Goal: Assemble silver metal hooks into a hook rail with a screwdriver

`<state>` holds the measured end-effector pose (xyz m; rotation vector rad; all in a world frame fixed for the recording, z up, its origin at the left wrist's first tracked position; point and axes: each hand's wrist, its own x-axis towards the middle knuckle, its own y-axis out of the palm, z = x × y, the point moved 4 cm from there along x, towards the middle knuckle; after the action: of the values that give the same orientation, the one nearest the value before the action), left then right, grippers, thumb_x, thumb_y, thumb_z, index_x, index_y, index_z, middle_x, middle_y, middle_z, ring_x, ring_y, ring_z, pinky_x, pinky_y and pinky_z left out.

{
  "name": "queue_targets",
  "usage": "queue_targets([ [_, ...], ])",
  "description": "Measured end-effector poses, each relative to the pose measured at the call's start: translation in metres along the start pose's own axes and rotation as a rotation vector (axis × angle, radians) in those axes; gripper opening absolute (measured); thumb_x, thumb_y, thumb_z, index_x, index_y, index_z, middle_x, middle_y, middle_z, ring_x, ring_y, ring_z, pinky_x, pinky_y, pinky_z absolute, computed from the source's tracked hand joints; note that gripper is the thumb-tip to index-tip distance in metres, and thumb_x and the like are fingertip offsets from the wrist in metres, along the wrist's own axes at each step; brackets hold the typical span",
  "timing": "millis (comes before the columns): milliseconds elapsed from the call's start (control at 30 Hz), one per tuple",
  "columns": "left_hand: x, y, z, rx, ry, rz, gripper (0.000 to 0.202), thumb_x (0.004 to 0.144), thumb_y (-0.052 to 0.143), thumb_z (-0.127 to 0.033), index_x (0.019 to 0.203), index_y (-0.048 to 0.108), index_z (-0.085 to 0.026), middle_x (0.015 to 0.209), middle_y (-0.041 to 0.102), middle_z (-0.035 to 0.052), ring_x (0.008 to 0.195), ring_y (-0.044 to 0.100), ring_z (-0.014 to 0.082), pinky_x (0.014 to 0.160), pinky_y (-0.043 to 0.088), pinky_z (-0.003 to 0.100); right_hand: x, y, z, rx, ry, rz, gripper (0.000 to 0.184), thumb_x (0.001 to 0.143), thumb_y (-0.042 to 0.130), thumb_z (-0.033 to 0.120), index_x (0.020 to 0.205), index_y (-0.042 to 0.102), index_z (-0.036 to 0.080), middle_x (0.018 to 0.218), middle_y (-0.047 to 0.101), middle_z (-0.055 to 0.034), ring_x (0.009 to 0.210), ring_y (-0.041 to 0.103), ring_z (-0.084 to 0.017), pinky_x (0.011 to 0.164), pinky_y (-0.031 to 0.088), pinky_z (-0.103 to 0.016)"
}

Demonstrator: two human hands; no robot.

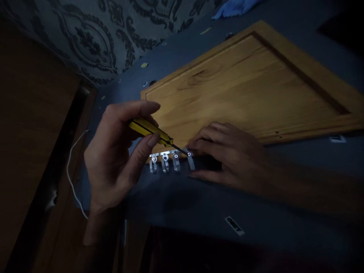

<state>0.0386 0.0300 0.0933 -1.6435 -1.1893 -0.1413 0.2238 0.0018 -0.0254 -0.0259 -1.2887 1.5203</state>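
Note:
My left hand (113, 151) is closed around the yellow handle of a screwdriver (153, 132). Its thin shaft slants down to the right, and the tip meets or nearly meets the screw of the rightmost hook. That hook belongs to a metal hook rail (165, 154) with several hooks along the near edge of a wooden panel (227, 91). Beside the rail's right end, my right hand (227, 151) is curled, fingers above and thumb below, seemingly gripping the rail at the panel's edge. The exact contact under its fingers is hidden.
The panel lies on a dark blue-grey cloth (187, 208) with small printed patches. Patterned wallpaper (93, 38) rises behind. A blue cloth (236, 7) lies at the back, and a white cord (71, 178) hangs at the left. The light is dim.

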Motion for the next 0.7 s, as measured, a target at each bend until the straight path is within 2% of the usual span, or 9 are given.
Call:
queue_targets([
  [133,0.002,0.002,-0.003,0.068,0.058,0.051,0.038,0.096,0.071,-0.022,0.129,0.068,-0.041,0.112,0.069,-0.0011,0.096,0.071,0.0196,0.077,0.068,0.033,0.001,-0.002,0.002,-0.007,-0.024,-0.038,0.052,0.101,0.053,0.059,0.111,0.072,0.012,0.099,0.069,-0.0107,0.092,0.061,-0.025,0.079,0.050,-0.040],
  [233,0.002,0.004,-0.003,0.048,0.091,0.066,0.041,0.095,0.072,-0.017,0.130,0.067,-0.037,0.112,0.069,-0.0009,0.096,0.071,0.0184,0.077,0.067,0.031,0.001,-0.001,0.002,-0.008,-0.020,-0.005,0.050,0.101,0.055,0.057,0.113,0.072,0.012,0.100,0.069,-0.0109,0.093,0.061,-0.025,0.079,0.050,-0.040],
  [433,0.002,0.006,-0.001,0.029,0.100,0.076,0.040,0.095,0.071,-0.015,0.130,0.067,-0.034,0.114,0.072,-0.0001,0.095,0.072,0.0200,0.077,0.066,0.034,0.000,-0.001,0.002,-0.015,-0.018,-0.004,0.050,0.100,0.056,0.058,0.112,0.072,0.012,0.100,0.068,-0.0114,0.093,0.061,-0.026,0.079,0.050,-0.041],
  [533,0.001,0.007,-0.002,0.019,0.098,0.079,0.038,0.094,0.076,-0.022,0.129,0.068,-0.034,0.111,0.073,-0.0025,0.090,0.073,0.0194,0.076,0.065,0.035,0.000,-0.001,0.001,-0.002,-0.018,-0.006,0.051,0.099,0.056,0.059,0.113,0.071,0.012,0.099,0.068,-0.0115,0.092,0.061,-0.027,0.078,0.050,-0.041],
  [700,-0.003,0.011,-0.007,0.031,0.129,-0.020,0.041,0.089,0.082,-0.023,0.125,0.071,-0.036,0.109,0.076,-0.0068,0.088,0.075,0.0204,0.076,0.064,0.038,0.002,-0.001,0.000,0.016,0.008,0.014,0.049,0.100,0.054,0.060,0.103,0.071,0.015,0.098,0.068,-0.0111,0.091,0.061,-0.027,0.077,0.049,-0.042],
])
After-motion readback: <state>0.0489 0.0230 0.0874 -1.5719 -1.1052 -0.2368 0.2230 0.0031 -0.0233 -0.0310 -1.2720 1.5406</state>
